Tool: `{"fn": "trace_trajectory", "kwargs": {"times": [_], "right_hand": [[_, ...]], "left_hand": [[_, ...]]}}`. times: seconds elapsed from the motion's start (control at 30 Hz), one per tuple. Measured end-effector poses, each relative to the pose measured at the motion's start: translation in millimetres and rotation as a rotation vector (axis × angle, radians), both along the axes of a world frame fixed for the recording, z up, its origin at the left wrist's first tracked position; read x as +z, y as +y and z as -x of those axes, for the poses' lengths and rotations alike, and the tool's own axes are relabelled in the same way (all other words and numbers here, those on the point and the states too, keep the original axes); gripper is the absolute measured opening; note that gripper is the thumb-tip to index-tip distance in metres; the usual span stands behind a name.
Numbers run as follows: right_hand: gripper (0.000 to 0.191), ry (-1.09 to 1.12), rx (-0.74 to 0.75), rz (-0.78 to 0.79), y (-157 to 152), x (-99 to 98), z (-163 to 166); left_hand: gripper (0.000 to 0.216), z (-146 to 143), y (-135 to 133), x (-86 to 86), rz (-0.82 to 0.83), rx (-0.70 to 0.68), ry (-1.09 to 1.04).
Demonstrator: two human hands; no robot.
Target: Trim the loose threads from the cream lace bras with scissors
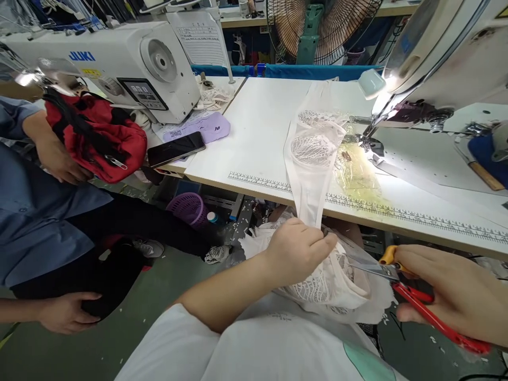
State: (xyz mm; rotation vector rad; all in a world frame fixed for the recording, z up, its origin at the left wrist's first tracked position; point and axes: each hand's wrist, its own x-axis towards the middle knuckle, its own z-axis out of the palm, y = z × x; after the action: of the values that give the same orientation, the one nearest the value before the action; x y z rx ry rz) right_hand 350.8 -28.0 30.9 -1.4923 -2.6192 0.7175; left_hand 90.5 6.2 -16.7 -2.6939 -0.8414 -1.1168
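Observation:
My left hand [299,248] is closed around the strap-like end of a white lace bra [311,151], whose cups stretch up over the table edge toward the sewing machine. In my right hand [456,288] is a pair of scissors [420,307] with red and yellow handles. Its blades point left, apart, close beside my left fist and in front of the fabric. More white lace bra pieces [317,288] lie bunched on my lap, below both hands. The exact spot between the blades is partly hidden by my left hand.
A lit sewing machine [432,79] stands at the right of the white table [257,132], which has a printed ruler along its front. At left are another machine [119,63], a black phone [177,149] and a seated co-worker [43,206] beside a red bag [107,132]. A fan [323,26] stands behind.

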Motion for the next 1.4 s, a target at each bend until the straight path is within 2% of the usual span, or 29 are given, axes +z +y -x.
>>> {"fn": "trace_trajectory", "kwargs": {"times": [0.17, 0.27, 0.4, 0.5, 0.6, 0.67, 0.77, 0.87, 1.0, 1.03, 1.2, 1.4], "right_hand": [[0.03, 0.017, -0.038, -0.037, -2, 1.3, -3], [0.036, 0.011, 0.004, -0.035, -1, 1.0, -1], [0.039, 0.05, 0.091, 0.016, 3, -2.7, 4], [0.045, 0.152, 0.118, 0.054, 6, -9.4, 6], [0.05, 0.349, -0.027, 0.001, 9, -15.7, 12], [0.049, 0.471, -0.157, 0.022, 9, -18.2, 20], [0.054, 0.621, -0.21, 0.13, 6, -22.5, 41], [0.056, 0.722, -0.161, 0.223, 2, -31.3, 64], [0.022, 0.84, -0.272, 0.279, -2, -43.9, 84], [0.019, 0.846, -0.289, 0.295, -2, -45.4, 85], [0.013, 0.783, -0.297, 0.393, 1, -43.9, 80], [0.015, 0.879, -0.36, 0.448, 0, -48.5, 82]], "left_hand": [[0.019, 1, 0, 1.4, -0.052, 0.009, -0.033], [0.022, 1, -1, 2.1, 0.019, -0.015, -0.019], [0.023, 0, -2, 5.8, 0.166, -0.125, -0.089], [0.023, 2, -3, 10.2, 0.437, -0.203, -0.215], [0.022, 7, -2, 15.3, 0.862, -0.18, -0.379], [0.018, 11, -1, 18.1, 1.122, -0.136, -0.509], [0.013, 19, 4, 19.0, 1.318, -0.121, -0.707], [0.01, 25, 8, 15.8, 1.387, -0.132, -0.87], [0.011, 32, 10, 11.3, 1.422, -0.082, -0.954], [0.011, 33, 10, 10.8, 1.416, -0.07, -0.958], [0.015, 40, 11, 9.5, 1.367, -0.009, -0.935], [0.012, 45, 13, 6.1, 1.269, -0.043, -0.849]]}}
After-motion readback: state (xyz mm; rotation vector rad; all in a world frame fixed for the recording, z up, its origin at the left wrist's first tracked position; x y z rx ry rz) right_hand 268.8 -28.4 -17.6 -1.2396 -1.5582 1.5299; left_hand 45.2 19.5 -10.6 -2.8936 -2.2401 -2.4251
